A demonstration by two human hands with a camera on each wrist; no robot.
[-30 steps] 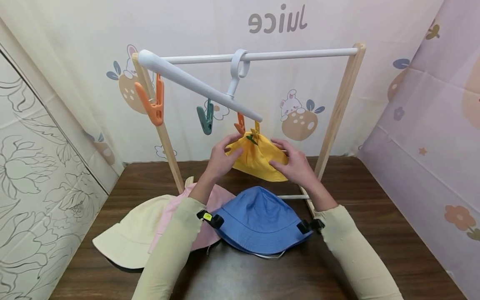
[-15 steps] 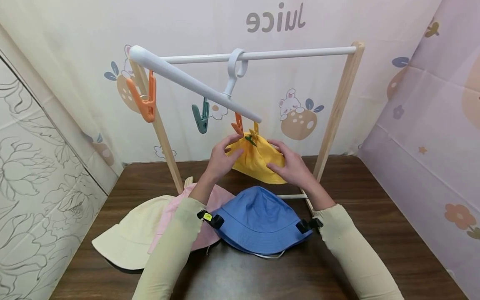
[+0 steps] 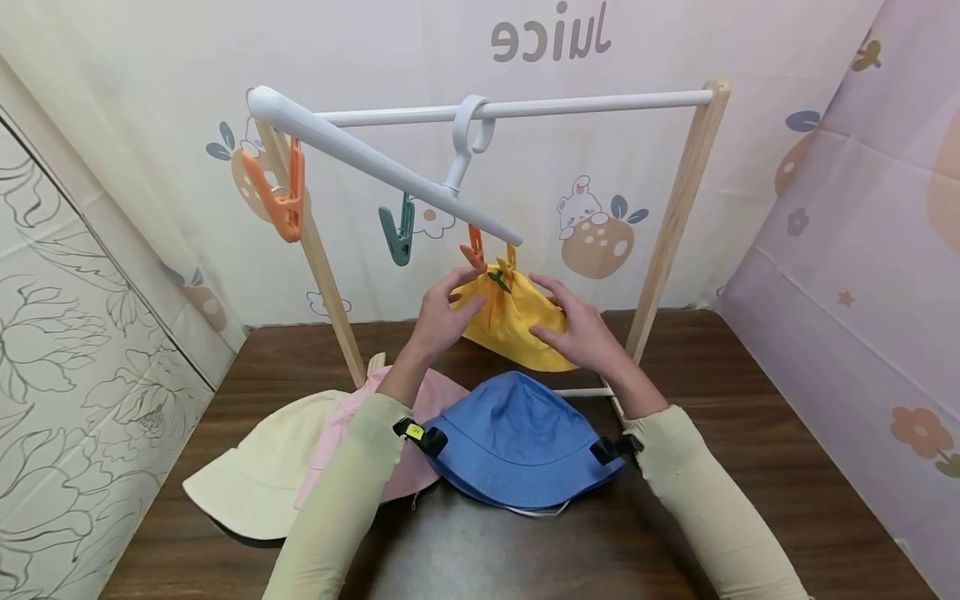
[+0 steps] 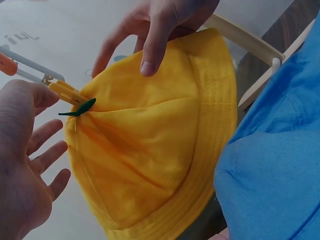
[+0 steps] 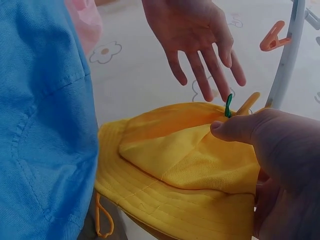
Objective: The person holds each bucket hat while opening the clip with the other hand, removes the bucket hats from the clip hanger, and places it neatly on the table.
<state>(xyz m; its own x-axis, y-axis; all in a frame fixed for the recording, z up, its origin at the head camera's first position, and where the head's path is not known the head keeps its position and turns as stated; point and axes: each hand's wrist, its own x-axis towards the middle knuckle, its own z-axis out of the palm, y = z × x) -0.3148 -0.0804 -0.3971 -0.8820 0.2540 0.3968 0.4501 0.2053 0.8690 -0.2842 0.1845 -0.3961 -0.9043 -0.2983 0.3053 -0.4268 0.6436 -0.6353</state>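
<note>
A yellow bucket hat (image 3: 517, 329) with a small green leaf tab hangs from a yellow clothespin (image 3: 507, 260) at the near-right end of a white hanger (image 3: 390, 171). My left hand (image 3: 445, 310) is at the hat's left side, fingers spread and relaxed; in the left wrist view a gap shows between it and the fabric. My right hand (image 3: 581, 329) is around the hat's right side, thumb in front and fingers loosely spread behind the edge. In the right wrist view the thumb lies against the crown. Whether the hidden fingers touch is unclear.
The hanger hooks over a rack's white rail (image 3: 592, 105). Other clothespins on it are orange (image 3: 281, 196), green (image 3: 398, 232) and orange (image 3: 474, 247). On the table (image 3: 750, 450) lie a blue hat (image 3: 517, 442), a pink hat (image 3: 431, 392) and a cream hat (image 3: 277, 458).
The hanger has turned slightly, its far-left end shifting left and up with its clothespins. My right hand has moved a little left and the hat's brim has dropped slightly. My left hand stays nearly still.
</note>
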